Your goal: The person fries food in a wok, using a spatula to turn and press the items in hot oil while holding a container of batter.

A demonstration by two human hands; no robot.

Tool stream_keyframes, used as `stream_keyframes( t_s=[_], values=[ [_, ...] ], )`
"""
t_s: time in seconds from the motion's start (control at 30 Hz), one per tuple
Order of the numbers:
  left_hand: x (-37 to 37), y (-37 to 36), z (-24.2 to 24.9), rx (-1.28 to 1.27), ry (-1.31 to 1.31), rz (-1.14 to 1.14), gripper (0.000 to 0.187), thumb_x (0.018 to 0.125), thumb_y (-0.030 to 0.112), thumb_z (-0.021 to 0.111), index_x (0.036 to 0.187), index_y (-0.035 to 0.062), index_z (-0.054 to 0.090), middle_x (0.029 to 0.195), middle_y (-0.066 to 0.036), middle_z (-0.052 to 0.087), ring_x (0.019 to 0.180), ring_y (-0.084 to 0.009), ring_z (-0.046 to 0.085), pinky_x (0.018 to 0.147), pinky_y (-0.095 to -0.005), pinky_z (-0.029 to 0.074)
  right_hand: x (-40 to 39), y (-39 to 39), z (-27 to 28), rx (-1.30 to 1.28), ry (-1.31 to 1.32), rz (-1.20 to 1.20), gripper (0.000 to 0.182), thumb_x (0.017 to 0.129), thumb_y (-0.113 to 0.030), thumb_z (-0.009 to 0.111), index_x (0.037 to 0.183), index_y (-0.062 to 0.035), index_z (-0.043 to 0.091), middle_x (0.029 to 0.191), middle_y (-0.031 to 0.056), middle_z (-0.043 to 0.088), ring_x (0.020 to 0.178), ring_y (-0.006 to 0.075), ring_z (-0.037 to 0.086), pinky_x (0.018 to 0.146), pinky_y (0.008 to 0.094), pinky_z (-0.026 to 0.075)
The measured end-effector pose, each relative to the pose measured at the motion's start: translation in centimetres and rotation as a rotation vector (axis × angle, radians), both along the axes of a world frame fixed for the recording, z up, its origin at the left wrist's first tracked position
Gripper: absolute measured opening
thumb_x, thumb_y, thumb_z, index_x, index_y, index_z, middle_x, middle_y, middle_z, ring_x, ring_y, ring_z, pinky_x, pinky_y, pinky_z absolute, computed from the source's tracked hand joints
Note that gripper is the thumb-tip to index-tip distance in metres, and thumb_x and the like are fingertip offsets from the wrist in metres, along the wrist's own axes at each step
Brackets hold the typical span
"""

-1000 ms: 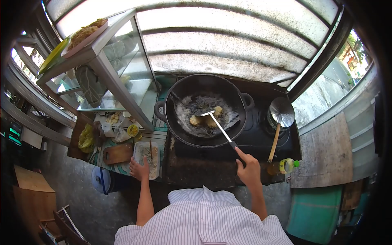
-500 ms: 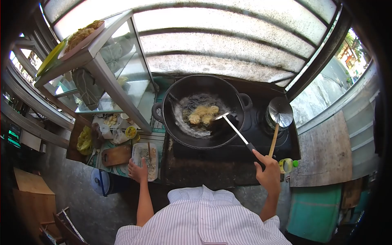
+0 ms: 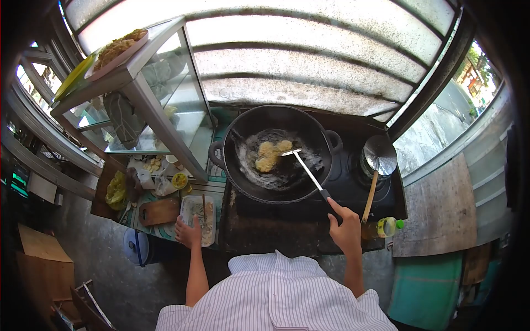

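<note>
A large black wok stands on the stove with bubbling oil and golden fried pieces in it. My right hand grips the black handle of a metal spatula, whose head lies in the oil at the right edge of the pieces. At the left, my left hand rests against the near left side of a white plastic container, fingers spread. Inside the container are a pale mixture and a thin brown stick.
A glass cabinet with a plate of fried food on top stands at the left. A wooden board lies beside the container. At the right are a wooden-handled metal skimmer over a pot and a green-capped bottle.
My right hand has shifted left, and the spatula head has moved left and slightly up in the wok. The fried pieces are rearranged. My left hand stays by the container.
</note>
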State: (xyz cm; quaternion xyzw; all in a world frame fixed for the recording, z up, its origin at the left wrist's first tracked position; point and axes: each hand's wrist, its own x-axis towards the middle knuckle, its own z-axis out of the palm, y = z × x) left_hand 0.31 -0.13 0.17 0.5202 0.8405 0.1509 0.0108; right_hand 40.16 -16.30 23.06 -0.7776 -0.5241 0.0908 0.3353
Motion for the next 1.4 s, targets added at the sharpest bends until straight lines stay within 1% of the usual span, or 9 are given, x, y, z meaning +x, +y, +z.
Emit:
stream_keyframes(
  t_s=[0.13,0.2,0.53,0.6,0.83,0.9,1.03,1.13,1.4],
  values=[
    [-0.1,0.0,-0.2,-0.005,0.02,0.002,0.068,0.082,0.059,0.055,0.13,0.0117,0.044,0.123,-0.012,0.051,0.117,-0.0307,0.047,0.095,-0.0483,0.034,0.0,0.4,0.6,0.029,0.053,0.018,0.044,0.076,0.001,0.063,0.119,-0.0072,0.063,0.089,0.0237,0.064,0.085,0.0401,0.062,0.075,0.0385,0.047],
    [-0.2,0.1,-0.4,-0.003,0.013,0.004,0.069,0.082,0.059,0.055,0.13,0.0116,0.044,0.123,-0.012,0.051,0.117,-0.0307,0.047,0.095,-0.0483,0.034,-0.1,0.7,0.4,0.066,0.055,0.04,0.044,0.077,-0.002,0.063,0.12,-0.0103,0.062,0.083,0.0197,0.063,0.079,0.0366,0.062,0.072,0.0403,0.047],
    [-0.1,0.0,-0.3,-0.004,0.018,0.007,0.068,0.082,0.057,0.057,0.13,0.0109,0.043,0.124,-0.012,0.051,0.118,-0.0306,0.046,0.097,-0.0477,0.033,-0.8,1.0,-0.1,-0.019,0.044,0.06,0.044,0.076,0.0,0.064,0.119,-0.0073,0.063,0.08,0.022,0.062,0.075,0.0382,0.06,0.069,0.0391,0.046],
    [-0.1,0.0,-0.2,-0.001,0.014,0.004,0.068,0.082,0.057,0.057,0.13,0.0109,0.043,0.123,-0.012,0.051,0.118,-0.0307,0.046,0.097,-0.0479,0.033,-0.6,0.6,0.1,-0.045,0.035,0.049,0.044,0.077,-0.005,0.063,0.12,-0.0137,0.063,0.072,0.0155,0.056,0.07,0.0346,0.058,0.066,0.0411,0.045],
    [0.1,0.0,0.3,-0.015,-0.001,0.001,0.067,0.082,0.057,0.057,0.13,0.0114,0.043,0.123,-0.012,0.05,0.117,-0.0311,0.046,0.096,-0.0489,0.033,0.5,-1.0,2.0,-0.107,0.023,0.021,0.044,0.076,-0.006,0.065,0.119,-0.0161,0.064,0.071,0.0159,0.055,0.068,0.0345,0.057,0.064,0.0416,0.043],
    [0.1,0.1,0.1,-0.018,0.004,-0.001,0.067,0.082,0.057,0.057,0.13,0.0116,0.043,0.123,-0.012,0.05,0.117,-0.0313,0.046,0.096,-0.0492,0.033,0.8,-1.5,2.4,-0.146,0.029,-0.002,0.045,0.074,-0.002,0.065,0.118,-0.012,0.064,0.078,0.0198,0.062,0.072,0.0369,0.059,0.068,0.0382,0.045],
    [0.1,0.0,0.1,-0.011,0.002,-0.001,0.067,0.082,0.056,0.058,0.13,0.0119,0.043,0.124,-0.012,0.05,0.118,-0.0315,0.046,0.096,-0.0497,0.033,1.5,-2.4,3.6,-0.185,0.046,-0.021,0.044,0.073,-0.001,0.065,0.116,-0.011,0.065,0.083,0.0203,0.064,0.077,0.0369,0.062,0.072,0.0369,0.046],
    [-0.2,0.2,-0.3,-0.017,0.011,-0.001,0.067,0.082,0.057,0.058,0.13,0.0117,0.043,0.124,-0.012,0.05,0.118,-0.0314,0.046,0.096,-0.0497,0.033,2.2,-3.2,3.7,-0.079,0.045,-0.003,0.046,0.074,-0.003,0.066,0.118,-0.0158,0.065,0.07,0.0168,0.055,0.068,0.0369,0.056,0.064,0.0413,0.042],
    [-0.3,0.2,-0.6,-0.01,0.022,0.002,0.068,0.082,0.057,0.058,0.13,0.0112,0.043,0.122,-0.012,0.051,0.117,-0.0311,0.047,0.095,-0.0488,0.033,2.7,-3.7,4.9,-0.036,0.088,-0.042,0.045,0.072,0.003,0.065,0.115,-0.0091,0.066,0.086,0.024,0.063,0.079,0.0406,0.061,0.075,0.039,0.047]
  ],
)
